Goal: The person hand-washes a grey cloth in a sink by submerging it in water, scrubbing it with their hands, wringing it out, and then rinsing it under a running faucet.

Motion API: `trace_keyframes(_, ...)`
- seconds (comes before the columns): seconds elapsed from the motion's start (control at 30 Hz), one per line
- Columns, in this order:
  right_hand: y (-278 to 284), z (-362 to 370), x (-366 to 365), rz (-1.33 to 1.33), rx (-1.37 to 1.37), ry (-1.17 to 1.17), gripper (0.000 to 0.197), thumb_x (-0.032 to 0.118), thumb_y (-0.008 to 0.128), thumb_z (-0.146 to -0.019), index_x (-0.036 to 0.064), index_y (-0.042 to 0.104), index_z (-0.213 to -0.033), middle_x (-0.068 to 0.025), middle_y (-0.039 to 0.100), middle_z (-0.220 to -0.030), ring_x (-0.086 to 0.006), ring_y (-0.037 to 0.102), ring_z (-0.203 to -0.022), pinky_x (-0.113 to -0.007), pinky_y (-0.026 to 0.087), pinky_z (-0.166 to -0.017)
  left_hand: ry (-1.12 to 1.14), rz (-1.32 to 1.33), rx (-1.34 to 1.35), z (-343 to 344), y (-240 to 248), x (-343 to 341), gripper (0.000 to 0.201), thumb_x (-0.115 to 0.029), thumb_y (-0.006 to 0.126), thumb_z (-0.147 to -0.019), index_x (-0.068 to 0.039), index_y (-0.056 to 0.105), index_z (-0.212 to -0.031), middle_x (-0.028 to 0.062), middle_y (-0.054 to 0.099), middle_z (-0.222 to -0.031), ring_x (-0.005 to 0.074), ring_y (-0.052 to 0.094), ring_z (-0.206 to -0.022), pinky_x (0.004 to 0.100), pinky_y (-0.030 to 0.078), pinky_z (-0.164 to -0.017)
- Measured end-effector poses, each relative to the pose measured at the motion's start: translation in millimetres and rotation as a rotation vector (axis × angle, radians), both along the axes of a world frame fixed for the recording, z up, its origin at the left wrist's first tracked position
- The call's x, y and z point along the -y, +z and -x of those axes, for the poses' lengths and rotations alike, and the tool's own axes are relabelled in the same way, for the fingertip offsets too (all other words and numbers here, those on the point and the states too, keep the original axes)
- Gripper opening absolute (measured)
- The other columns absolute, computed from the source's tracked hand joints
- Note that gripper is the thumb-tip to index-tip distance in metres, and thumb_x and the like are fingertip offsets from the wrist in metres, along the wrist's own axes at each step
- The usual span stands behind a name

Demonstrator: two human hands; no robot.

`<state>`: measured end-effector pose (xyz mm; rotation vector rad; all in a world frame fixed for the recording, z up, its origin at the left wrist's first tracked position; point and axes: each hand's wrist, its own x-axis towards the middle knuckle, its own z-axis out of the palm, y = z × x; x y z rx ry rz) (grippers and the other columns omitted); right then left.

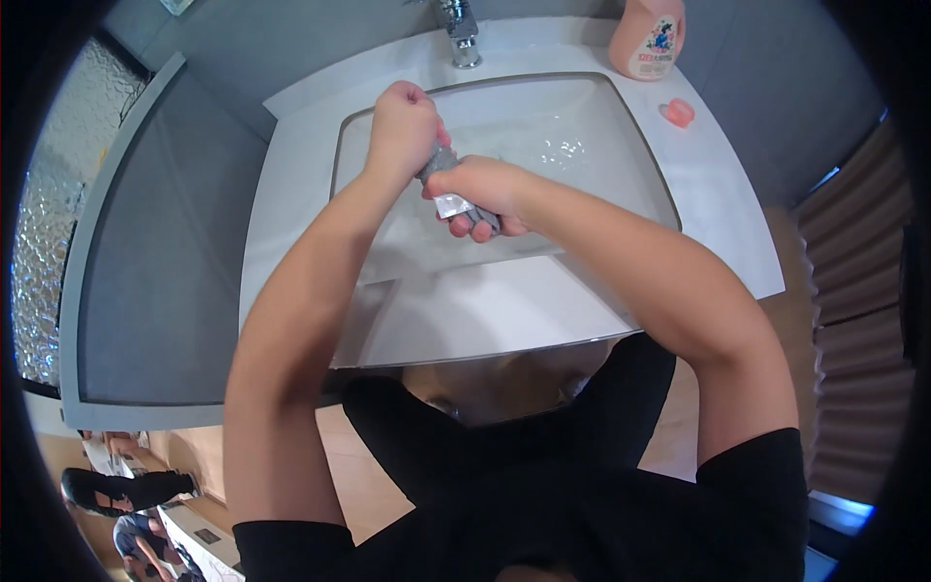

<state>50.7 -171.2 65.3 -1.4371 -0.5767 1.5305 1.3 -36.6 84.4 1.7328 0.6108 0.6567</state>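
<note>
Over the white sink basin [592, 209], a twisted piece of grey cloth [439, 161] is gripped in both fists. My left hand [402, 128] is closed round its upper end. Lower down and to the right, my right hand [490, 186] wraps the other end, with folds of the cloth showing below the fingers. A small white label [452, 205] hangs from the cloth beside my right thumb. Water lies in the basin and catches the light. Most of the cloth is hidden inside my hands.
A chrome tap [465, 44] stands behind the basin. On the white counter [732, 209] at the right are a pink bottle [648, 41] and a pink cap [679, 113]. A grey panel [170, 262] rises at the left; a pleated curtain [858, 291] hangs at the right. Other people [121, 493] are at the far lower left.
</note>
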Motion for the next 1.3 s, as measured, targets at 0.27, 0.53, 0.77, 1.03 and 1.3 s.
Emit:
trace_keyframes(0.27,-5.3,4.5,-4.2,0.024,0.112,-0.045,0.017,0.021,0.06,-0.089,0.0039,0.057,-0.09,-0.0069,0.059,-0.073,-0.0132,0.054,-0.051,-0.028,0.035,-0.037,0.039,-0.435,-0.23,-8.4,-14.3,4.9,0.01,-0.006,0.049,-0.093,0.003,0.055,-0.096,0.0183,0.066,-0.068,0.028,0.071,-0.059,0.0407,0.055,-0.054)
trace_keyframes(0.53,-19.3,7.3,-7.9,-0.003,0.156,-0.212,0.022,0.024,0.059,-0.093,0.0029,0.057,-0.089,-0.006,0.057,-0.068,-0.0113,0.051,-0.047,-0.027,0.035,-0.036,0.134,-0.513,-0.247,-23.8,-22.1,11.3,0.01,-0.005,0.049,-0.092,0.001,0.057,-0.092,0.0176,0.065,-0.065,0.0264,0.069,-0.054,0.0408,0.054,-0.052)
trace_keyframes(0.77,-12.6,-24.0,6.3,-0.094,0.093,-0.035,0.023,0.027,0.063,-0.091,0.0046,0.057,-0.093,-0.0049,0.058,-0.072,-0.0111,0.054,-0.051,-0.024,0.037,-0.038,0.122,-0.254,0.068,-17.5,-6.3,13.9,0.01,-0.008,0.049,-0.095,0.001,0.055,-0.094,0.0132,0.064,-0.067,0.0247,0.066,-0.058,0.0414,0.055,-0.054)
trace_keyframes(1.03,6.5,-32.3,22.0,-0.45,-0.48,0.357,0.083,0.067,0.069,-0.086,0.002,0.047,-0.133,-0.0098,0.061,-0.095,-0.01,0.052,-0.062,-0.021,0.037,-0.041,-0.348,0.477,0.582,26.5,25.4,4.9,0.012,-0.018,0.054,-0.097,-0.007,0.053,-0.102,0.0011,0.047,-0.065,0.0175,0.054,-0.066,0.0424,0.055,-0.068)
trace_keyframes(1.3,25.1,13.1,25.9,-0.293,-0.078,0.148,0.025,0.016,0.076,-0.083,0.0024,0.057,-0.089,-0.0049,0.056,-0.07,-0.0127,0.051,-0.053,-0.027,0.036,-0.041,-0.434,0.555,0.483,37.2,21.0,7.7,0.014,-0.017,0.054,-0.095,-0.007,0.052,-0.105,0.0016,0.049,-0.065,0.0174,0.053,-0.064,0.0413,0.054,-0.063)
